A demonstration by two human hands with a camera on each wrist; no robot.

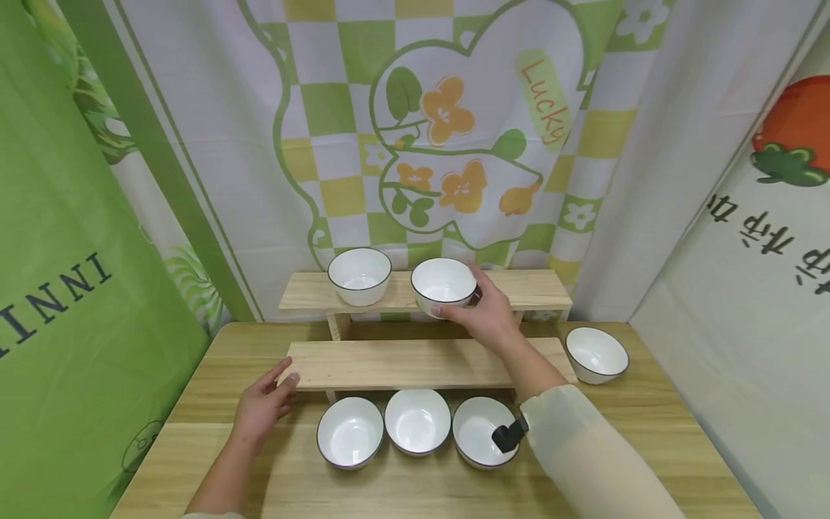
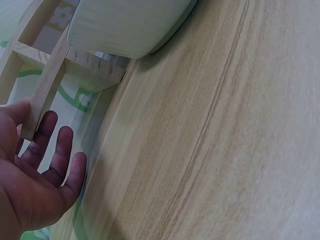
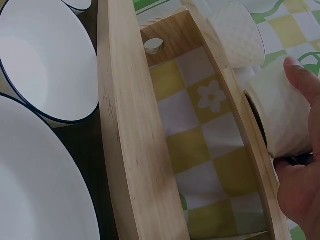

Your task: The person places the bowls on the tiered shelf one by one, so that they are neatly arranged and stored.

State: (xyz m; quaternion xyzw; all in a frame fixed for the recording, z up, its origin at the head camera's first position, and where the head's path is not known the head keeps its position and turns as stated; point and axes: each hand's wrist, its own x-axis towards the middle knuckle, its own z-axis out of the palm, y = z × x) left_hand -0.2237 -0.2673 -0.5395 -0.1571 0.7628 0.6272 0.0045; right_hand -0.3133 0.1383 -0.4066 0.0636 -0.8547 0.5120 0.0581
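Note:
My right hand (image 1: pixel 488 310) grips a white bowl (image 1: pixel 444 280) with a dark rim at the upper plank (image 1: pixel 532 288) of a wooden two-tier stand. Its thumb lies against the bowl's wall in the right wrist view. Whether the bowl's base fully rests on the plank I cannot tell. To its left a matching bowl (image 1: pixel 359 275) stands on the same plank. My left hand (image 1: pixel 259 404) pinches the left end of the lower plank (image 1: pixel 402 364) between thumb and index finger, its other fingers spread loosely in the left wrist view.
Three more white bowls, a left one (image 1: pixel 351 432), a middle one (image 1: pixel 418 422) and a right one (image 1: pixel 480 425), stand in front of the stand on the wooden table (image 1: pixel 415 497). Another bowl (image 1: pixel 596 355) is right of the stand. A patterned curtain (image 1: pixel 454 144) hangs behind.

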